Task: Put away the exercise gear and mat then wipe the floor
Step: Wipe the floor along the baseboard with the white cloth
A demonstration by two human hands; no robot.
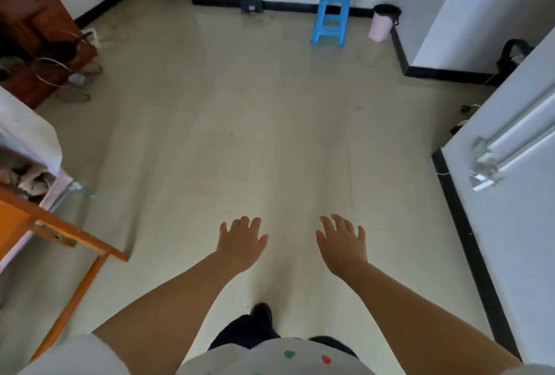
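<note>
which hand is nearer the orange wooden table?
Left. The left hand hangs open over bare floor, right of the orange wooden table. The right hand, also open, is farther right, toward the wall.

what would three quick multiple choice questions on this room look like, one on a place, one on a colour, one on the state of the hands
1. The pink bin stands:
A. right of the stool
B. left of the stool
C. under the stool

2. The plastic stool is:
A. red
B. blue
C. green

3. The left hand and right hand are:
A. holding a mat
B. gripping a cloth
C. open and empty

Answers: 1 A, the bin sits in the corner to the stool's right; 2 B, its legs and seat show blue; 3 C, fingers spread with only bare floor beneath.
</note>
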